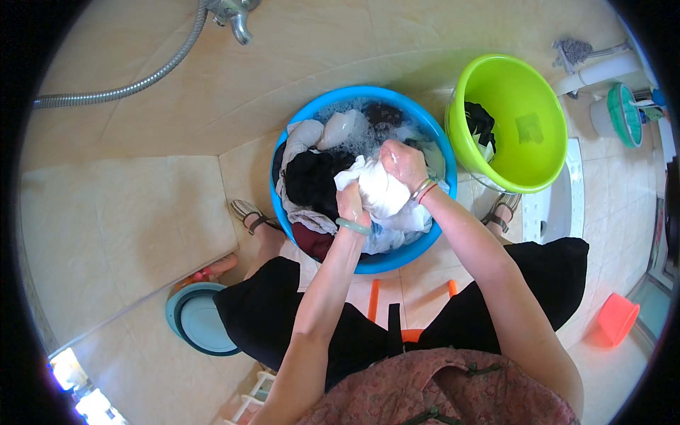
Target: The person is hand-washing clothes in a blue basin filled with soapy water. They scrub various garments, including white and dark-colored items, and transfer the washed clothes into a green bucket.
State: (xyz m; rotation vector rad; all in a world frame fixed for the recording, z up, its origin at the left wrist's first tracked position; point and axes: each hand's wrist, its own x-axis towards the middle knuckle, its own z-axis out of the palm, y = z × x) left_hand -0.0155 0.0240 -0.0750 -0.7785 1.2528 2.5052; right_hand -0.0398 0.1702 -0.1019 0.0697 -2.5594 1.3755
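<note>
Bright light, curved edges perhaps soft.

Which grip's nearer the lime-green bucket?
Right. The right grip holds the side of the white cloth facing the lime-green bucket; the left grip holds the cloth's opposite side, farther left, both over the blue washtub.

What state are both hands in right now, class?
Left hand: closed, holding the white cloth.
Right hand: closed, holding the same white cloth.

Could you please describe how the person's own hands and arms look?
The left hand is ungloved, with a smooth pale green bangle at its wrist. The right hand, also ungloved, has a thin gold-toned bangle and a thin reddish band. No sleeve covers either forearm.
</note>
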